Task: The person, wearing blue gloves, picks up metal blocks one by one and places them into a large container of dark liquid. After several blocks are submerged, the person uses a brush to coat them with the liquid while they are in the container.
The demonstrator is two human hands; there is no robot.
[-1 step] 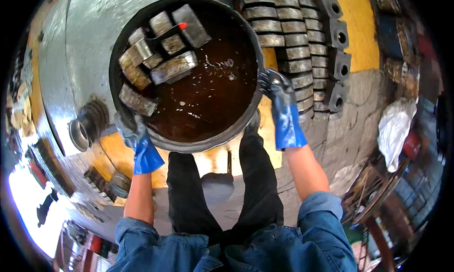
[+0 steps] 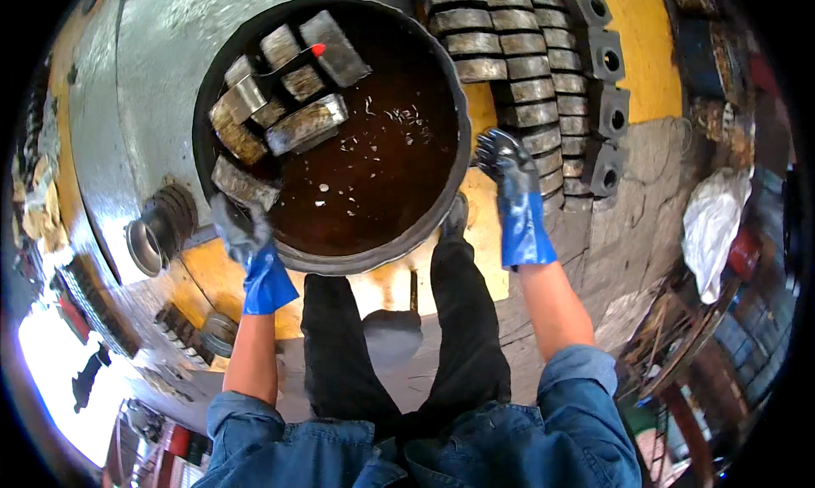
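A large round black tub (image 2: 399,246) with dark brown liquid stands before me. Several grimy metal blocks (image 2: 307,123) lie at its left side. On them rests a scraper-like tool (image 2: 247,98) with a shiny flat blade and a black, red-tipped handle. My left hand (image 2: 244,232), in a blue-cuffed rubber glove, is closed over the tub's lower left rim; its fingers are partly blurred. Gloved the same way, my right hand (image 2: 507,161) is just off the tub's right rim. Its fingers are loosely bent and apart, with nothing in them.
Rows of stacked metal blocks (image 2: 531,114) stand right of the tub, beside grey blocks with round holes (image 2: 611,61). Metal rings (image 2: 146,244) lie to the left. Beneath my legs are a yellow surface (image 2: 484,250) and a small grey stool (image 2: 392,331). A white bag (image 2: 716,233) is far right.
My right hand has let go of the tub's right rim and moved a little to the right. The tub has shifted slightly left; my left hand stays at its rim.
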